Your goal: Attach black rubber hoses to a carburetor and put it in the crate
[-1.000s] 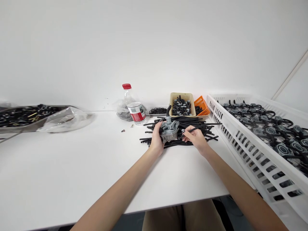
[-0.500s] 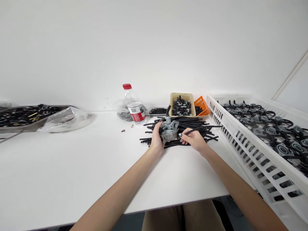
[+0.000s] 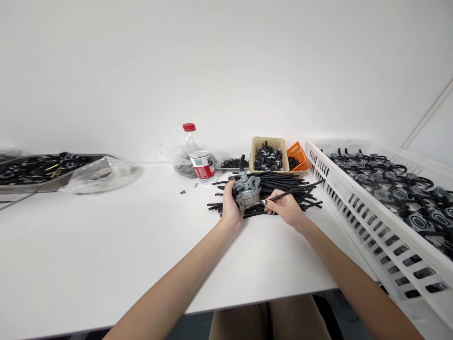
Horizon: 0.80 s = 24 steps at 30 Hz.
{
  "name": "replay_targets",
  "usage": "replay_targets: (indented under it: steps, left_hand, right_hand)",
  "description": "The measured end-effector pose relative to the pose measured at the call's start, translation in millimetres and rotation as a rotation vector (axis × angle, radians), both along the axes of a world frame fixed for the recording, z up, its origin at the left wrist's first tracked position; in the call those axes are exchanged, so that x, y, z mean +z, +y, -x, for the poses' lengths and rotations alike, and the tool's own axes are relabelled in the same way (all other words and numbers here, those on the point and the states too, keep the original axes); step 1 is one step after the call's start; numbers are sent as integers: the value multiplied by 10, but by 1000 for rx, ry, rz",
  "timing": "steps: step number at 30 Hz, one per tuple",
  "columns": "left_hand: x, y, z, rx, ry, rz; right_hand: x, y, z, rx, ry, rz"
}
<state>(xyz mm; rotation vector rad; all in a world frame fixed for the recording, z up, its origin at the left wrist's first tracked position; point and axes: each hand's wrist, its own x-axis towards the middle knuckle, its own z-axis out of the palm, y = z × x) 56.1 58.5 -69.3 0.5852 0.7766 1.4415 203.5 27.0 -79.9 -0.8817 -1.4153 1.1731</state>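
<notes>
Both hands meet at twelve o'clock on the white bench: my left hand is wrapped around a grey carburetor, my right hand pinches one black hose, its tip touching the carburetor's side. From there, at three o'clock, a white crate holds many hosed carburetors. Loose hoses lie just behind. I judge this hose not yet seated; fitting remains.

White crate cut off right
</notes>
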Motion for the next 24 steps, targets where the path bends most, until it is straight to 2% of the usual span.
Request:
replay_targets:
  steps: [7,13,24]
  left_hand:
    - [-1,2,3,33,-17,-34]
    - [-11,11,16,13,-9,-34]
    - [43,-20,-1,9,27,-38]
  right_hand:
    - [-64,36,46,-16,20,-20]
    - [-51,20,47,-36,31,-30]
    - [-41,0,46,8,39,-71]
